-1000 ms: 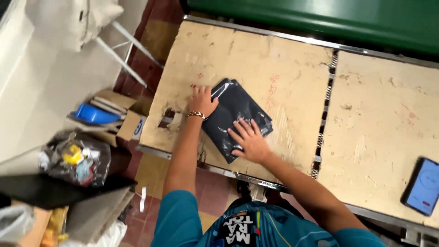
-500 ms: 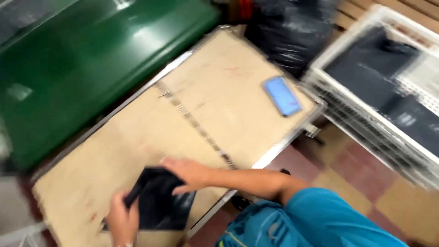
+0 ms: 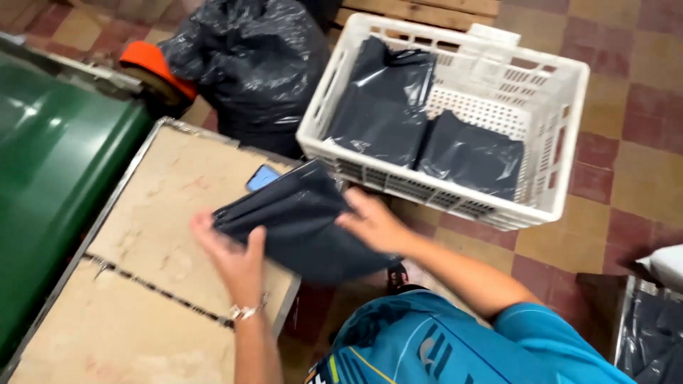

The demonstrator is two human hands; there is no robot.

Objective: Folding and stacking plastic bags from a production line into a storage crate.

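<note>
Both of my hands hold a flat black plastic package in the air over the right end of the worn board table. My left hand grips its near left edge, a bracelet on the wrist. My right hand holds its right side. The package points toward a white plastic crate on the floor, where other black packages lie flat. A blue phone lies on the table, partly hidden behind the held package.
A green bin stands left of the table. A full black rubbish bag sits on the tiled floor behind the table, with an orange thing beside it. More dark bags lie at the lower right.
The view has swung right from the table to the crate. The black package, pressed flat on the table before, is now lifted and carried rightward in both hands.
</note>
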